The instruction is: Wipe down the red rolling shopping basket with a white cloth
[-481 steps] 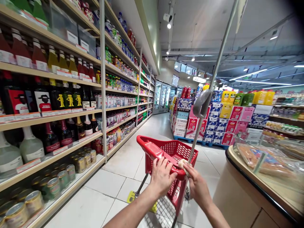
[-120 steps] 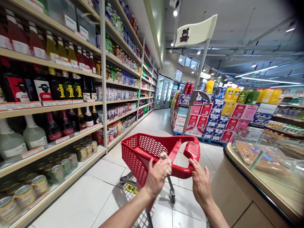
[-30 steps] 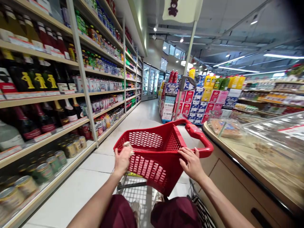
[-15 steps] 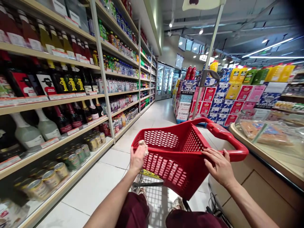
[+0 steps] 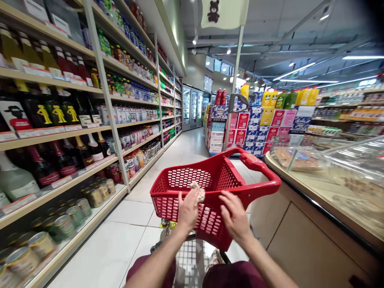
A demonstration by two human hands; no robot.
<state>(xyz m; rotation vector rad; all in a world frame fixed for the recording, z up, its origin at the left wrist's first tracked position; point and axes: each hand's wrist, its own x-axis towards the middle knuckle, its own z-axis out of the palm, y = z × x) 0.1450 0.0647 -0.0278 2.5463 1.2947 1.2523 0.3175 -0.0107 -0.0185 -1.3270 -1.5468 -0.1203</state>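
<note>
A red plastic shopping cart basket [image 5: 168, 192] with perforated walls stands before me, its near side turned to me. My left hand [image 5: 188, 210] is closed around a crumpled whitish cloth [image 5: 198, 193] at the near rim, around the middle of that side. To its right, my right hand [image 5: 235, 216] is open with fingers apart, close to the same side nearer the handle. Whether its fingertips touch the plastic I cannot tell. The curved red handle [image 5: 264, 176] extends to the right, held by neither hand. The visible inside of the basket shows nothing lying in it.
Shelves [image 5: 123, 154] of bottles and cans line the left side. On the right is a counter [image 5: 288, 216] with packaged food under clear covers. Stacked drink cartons [image 5: 255, 128] stand ahead, beside a pole [image 5: 237, 64] with a bear sign. Tiled floor [image 5: 135, 220] runs along the aisle.
My right hand has left the rim by the handle and moved left along the near side. My left hand with the cloth has moved right along the rim. The view has turned right.
</note>
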